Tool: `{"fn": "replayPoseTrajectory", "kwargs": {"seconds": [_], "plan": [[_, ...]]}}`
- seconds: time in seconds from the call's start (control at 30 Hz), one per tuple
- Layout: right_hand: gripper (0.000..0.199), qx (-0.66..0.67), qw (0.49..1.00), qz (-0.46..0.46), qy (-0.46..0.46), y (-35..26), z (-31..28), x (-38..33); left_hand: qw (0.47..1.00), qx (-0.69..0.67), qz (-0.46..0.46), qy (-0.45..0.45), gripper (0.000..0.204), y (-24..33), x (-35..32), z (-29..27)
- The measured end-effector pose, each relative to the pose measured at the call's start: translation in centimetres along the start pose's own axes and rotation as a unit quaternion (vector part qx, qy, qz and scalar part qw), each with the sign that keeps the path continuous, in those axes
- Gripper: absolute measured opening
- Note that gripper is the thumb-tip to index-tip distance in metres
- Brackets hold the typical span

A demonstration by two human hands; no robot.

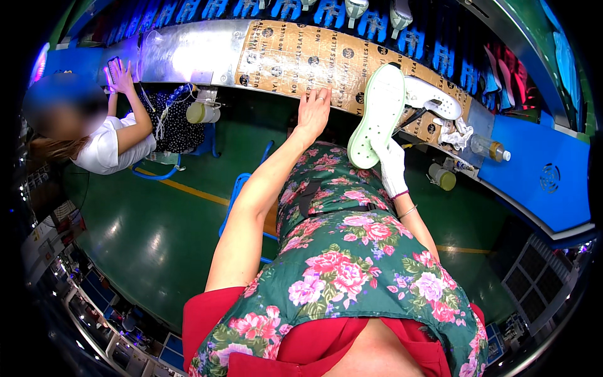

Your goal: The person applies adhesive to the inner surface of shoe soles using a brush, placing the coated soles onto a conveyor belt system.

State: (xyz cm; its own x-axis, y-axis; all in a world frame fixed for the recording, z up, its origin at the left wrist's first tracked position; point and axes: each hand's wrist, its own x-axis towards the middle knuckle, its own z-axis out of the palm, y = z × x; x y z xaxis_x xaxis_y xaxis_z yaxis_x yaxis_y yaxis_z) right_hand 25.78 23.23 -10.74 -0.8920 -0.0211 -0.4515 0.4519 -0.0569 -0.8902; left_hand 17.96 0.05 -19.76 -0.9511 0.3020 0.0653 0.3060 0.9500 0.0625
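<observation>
My right hand [392, 164], in a white glove, grips a pale green shoe sole [379, 108] by its lower end. The sole is held upright at the bench's front edge, with a row of small holes in its heel part. My bare left hand [314, 114] rests its fingers on the edge of the cardboard [295, 58] covering the bench, holding nothing. Just right of the green sole lies a white perforated shoe part [443, 105], partly hidden behind it. A dark, slim thing [413, 117] beside it is too small to name.
Crumpled white cloth [457, 133] and a clear bottle [490, 149] lie at the bench's right. Blue racks [374, 26], some bearing shoes, line the far side. At left a person [113, 141] sits holding a phone [115, 68]. A blue stool [237, 195] stands beside me.
</observation>
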Motion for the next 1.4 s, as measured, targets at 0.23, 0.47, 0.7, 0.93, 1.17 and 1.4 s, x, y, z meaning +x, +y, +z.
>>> {"fn": "replayPoseTrajectory", "kwargs": {"seconds": [0.23,0.47,0.7,0.93,1.17,1.4], "plan": [[0.033,-0.01,1.0,-0.002,0.01,-0.6,0.2,-0.2,0.999,-0.019,0.022,-0.024,0.053,-0.7,-0.8,-0.1],[0.035,0.01,1.0,0.015,0.006,-0.6,0.7,-0.3,0.999,-0.018,0.02,-0.031,0.05,-0.5,-0.1,0.3],[0.033,0.019,1.0,0.016,-0.007,-0.7,0.9,-0.5,0.999,-0.021,0.013,-0.047,0.05,-0.4,-0.5,0.0],[0.032,-0.025,1.0,-0.002,-0.002,-0.2,0.8,-0.1,0.999,-0.013,-0.004,-0.037,0.051,0.0,0.0,0.2],[0.031,-0.028,1.0,0.012,0.004,-0.1,0.6,-0.2,0.996,-0.025,-0.001,-0.087,0.054,-0.2,-0.5,0.0],[0.031,-0.001,1.0,-0.01,-0.001,-0.3,0.7,-0.2,0.999,-0.014,-0.01,-0.044,0.054,0.1,-0.6,0.3]]}}
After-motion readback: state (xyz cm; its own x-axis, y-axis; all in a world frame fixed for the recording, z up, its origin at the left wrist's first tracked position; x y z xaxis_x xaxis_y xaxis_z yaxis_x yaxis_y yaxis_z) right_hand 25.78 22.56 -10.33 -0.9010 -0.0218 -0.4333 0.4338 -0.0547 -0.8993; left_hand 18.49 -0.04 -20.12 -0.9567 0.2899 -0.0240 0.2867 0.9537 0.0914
